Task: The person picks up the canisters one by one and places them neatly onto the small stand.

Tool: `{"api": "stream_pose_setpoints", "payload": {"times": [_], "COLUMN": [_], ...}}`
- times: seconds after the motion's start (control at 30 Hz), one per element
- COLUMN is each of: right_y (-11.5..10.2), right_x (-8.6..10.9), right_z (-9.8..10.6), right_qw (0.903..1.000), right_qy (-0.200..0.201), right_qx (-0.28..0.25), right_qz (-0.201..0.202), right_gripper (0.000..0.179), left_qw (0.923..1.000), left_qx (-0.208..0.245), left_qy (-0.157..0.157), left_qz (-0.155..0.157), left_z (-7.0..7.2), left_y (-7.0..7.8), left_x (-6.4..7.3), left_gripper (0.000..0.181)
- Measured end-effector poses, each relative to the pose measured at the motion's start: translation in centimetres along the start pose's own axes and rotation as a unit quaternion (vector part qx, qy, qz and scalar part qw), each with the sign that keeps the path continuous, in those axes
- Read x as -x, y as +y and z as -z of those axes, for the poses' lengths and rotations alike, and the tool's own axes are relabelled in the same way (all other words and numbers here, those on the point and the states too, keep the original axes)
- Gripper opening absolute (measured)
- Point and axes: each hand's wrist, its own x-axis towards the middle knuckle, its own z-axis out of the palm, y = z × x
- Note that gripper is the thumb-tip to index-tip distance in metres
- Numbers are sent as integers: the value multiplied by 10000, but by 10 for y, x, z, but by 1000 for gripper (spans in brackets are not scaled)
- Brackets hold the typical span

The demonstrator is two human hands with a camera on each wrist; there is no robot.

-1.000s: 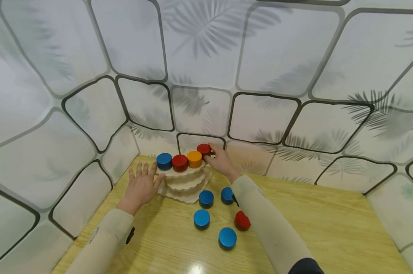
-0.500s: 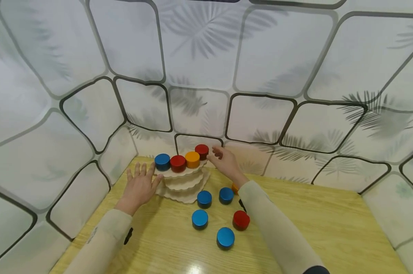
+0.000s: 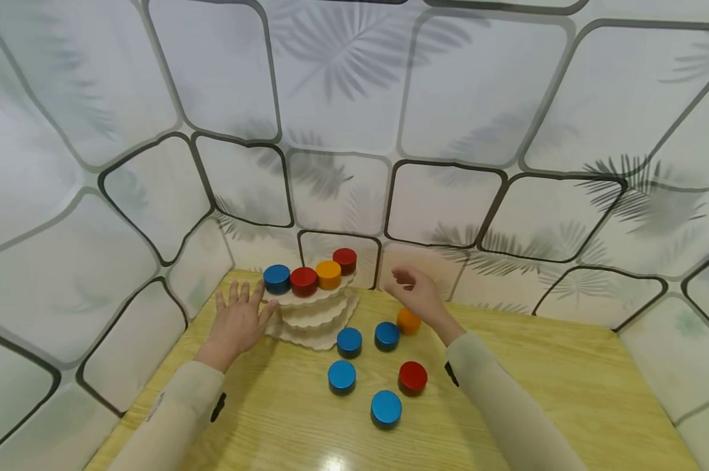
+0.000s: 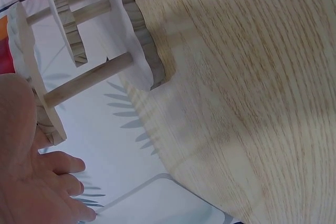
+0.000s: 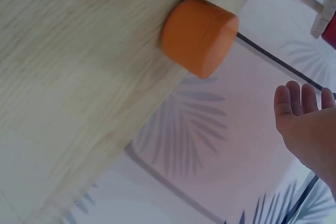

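Observation:
A tiered wooden stand [image 3: 307,338] with scalloped shelves and round posts stands at the back left. Along its top shelf sit a blue round tin [image 3: 276,279], a red tin [image 3: 304,282], an orange tin [image 3: 328,275] and another red tin [image 3: 345,261]. My left hand [image 3: 237,320] has its fingers spread, with index finger and thumb at the left end of the top shelf [image 4: 43,98]. To the right of the stand my right hand [image 3: 419,294] hovers with loosely bent fingers and nothing in them. Below it, an orange tin [image 5: 199,36] rests on the table.
On the wooden table [image 3: 507,392], in front and to the right of the stand, are several blue tins [image 3: 386,409] and a red tin [image 3: 413,377]. Patterned fabric walls [image 3: 449,203] rise close behind the stand and on the left.
My right hand has let go of the red tin at the shelf's right end and moved away to the right, uncovering the orange tin on the table. The left hand stays at the stand.

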Motion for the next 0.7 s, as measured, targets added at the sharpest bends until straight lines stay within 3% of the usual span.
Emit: {"api": "stream_pose_setpoints", "payload": {"times": [0.23,0.7], "right_y": [17,51], "right_x": [19,41], "right_z": [9,12], "right_qw": [9997,9990], "right_qy": [-185,-217], "right_qx": [-112,18], "right_qz": [82,-390], "right_gripper": [50,57], "left_qw": [10000,10000], "left_qx": [31,54], "left_qy": [14,37], "left_qz": [-5,-4], "left_z": [0,2], "left_y": [0,1], "left_x": [1,1], "left_gripper": [70,69]}}
